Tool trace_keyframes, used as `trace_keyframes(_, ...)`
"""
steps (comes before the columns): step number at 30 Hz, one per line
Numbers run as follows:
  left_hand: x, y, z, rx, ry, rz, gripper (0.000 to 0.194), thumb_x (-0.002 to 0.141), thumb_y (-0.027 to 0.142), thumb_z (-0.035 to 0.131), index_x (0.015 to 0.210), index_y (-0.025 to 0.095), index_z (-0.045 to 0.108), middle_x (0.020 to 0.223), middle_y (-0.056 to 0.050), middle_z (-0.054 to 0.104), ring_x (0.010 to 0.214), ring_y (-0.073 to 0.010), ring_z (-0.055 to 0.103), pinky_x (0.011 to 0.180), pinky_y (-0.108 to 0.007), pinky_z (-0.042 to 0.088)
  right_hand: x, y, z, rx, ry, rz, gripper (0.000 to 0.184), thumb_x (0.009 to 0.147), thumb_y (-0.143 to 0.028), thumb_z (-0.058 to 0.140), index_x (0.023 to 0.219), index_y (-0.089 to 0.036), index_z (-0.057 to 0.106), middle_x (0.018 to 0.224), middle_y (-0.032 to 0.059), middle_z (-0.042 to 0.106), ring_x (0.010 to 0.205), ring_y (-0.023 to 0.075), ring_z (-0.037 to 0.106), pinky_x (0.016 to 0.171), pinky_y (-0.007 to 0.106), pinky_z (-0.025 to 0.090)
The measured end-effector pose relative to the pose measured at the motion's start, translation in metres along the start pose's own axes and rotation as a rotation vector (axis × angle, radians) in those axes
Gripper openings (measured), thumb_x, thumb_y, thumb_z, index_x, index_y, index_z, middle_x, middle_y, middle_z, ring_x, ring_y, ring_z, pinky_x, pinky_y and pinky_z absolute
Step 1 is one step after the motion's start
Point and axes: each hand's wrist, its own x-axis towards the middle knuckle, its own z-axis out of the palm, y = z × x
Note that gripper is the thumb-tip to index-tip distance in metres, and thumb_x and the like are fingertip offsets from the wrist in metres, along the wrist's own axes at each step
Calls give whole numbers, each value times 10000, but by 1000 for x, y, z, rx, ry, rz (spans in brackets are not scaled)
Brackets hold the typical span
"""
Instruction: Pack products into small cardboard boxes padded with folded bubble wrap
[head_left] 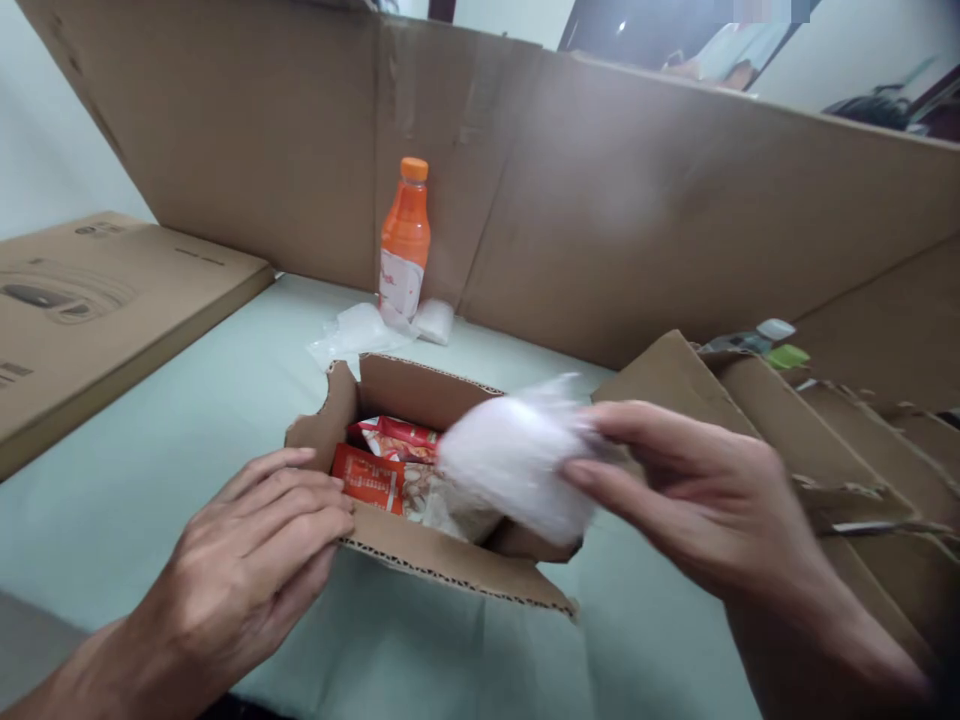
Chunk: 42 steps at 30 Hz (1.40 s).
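My right hand (697,500) pinches a white plastic bag (517,460), its contents white and rounded, over the right part of an open cardboard box (450,560). The bag is a little blurred and hides part of the box's inside. My left hand (262,560) rests on the box's near left edge, fingers stretched out and close together. Inside the box lie a red packet (397,438), an orange-red packet (367,480) and a clear bag (454,508) with pale contents.
An orange bottle (405,240) stands behind the box, beside clear plastic wrapping (360,335) and a small white roll-like item (435,322). A flat printed carton (112,310) lies left. More cardboard boxes (675,430) crowd the right. A tall cardboard wall (637,200) closes the back.
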Motion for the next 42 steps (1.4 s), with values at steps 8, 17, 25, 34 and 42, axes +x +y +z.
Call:
trace_keyframes(8, -1, 2, 1, -89, 38, 3, 263, 882, -14, 579, 1067, 169, 617, 1002, -25, 730, 1015, -144, 646, 1091, -402, 426, 54, -25, 92, -618, -849, -247, 169, 805, -74, 598, 720, -194, 681, 622, 38, 699, 533, 198, 612, 503, 307, 354)
trace_keyframes(17, 2, 0, 3, -130, 65, 24, 256, 867, -30, 601, 1057, 136, 641, 990, -47, 717, 1011, -149, 628, 1072, -411, 442, 59, -32, 98, -738, -988, -302, 173, 867, -65, 542, 889, -146, 693, 710, 76, 725, 661, 214, 664, 545, 314, 317)
trace_keyframes(25, 7, -1, 3, -74, 68, 14, 257, 858, -32, 609, 1044, 145, 632, 961, -40, 707, 993, -149, 636, 1070, -405, 450, 60, -31, 94, -681, -1027, -252, 184, 902, -95, 546, 874, -149, 720, 704, 51, 720, 601, 159, 616, 494, 296, 241)
trace_keyframes(34, 2, 7, -1, 59, 304, -178, 443, 806, 62, 699, 1207, 221, 597, 1255, -95, 626, 1265, -292, 564, 1079, -480, 463, 49, -22, 43, -503, -492, -236, 94, 908, -238, 638, 921, -172, 704, 853, 38, 747, 742, 177, 668, 635, 272, 440)
trace_keyframes(42, -57, -20, 37, -167, 148, -741, 625, 854, 479, 654, 1415, 275, 471, 1365, -77, 592, 1232, -304, 600, 1081, -505, 489, -95, 49, 23, -156, 65, 262, 235, 901, -341, 652, 1094, -214, 691, 992, 50, 757, 763, 178, 691, 706, 284, 559)
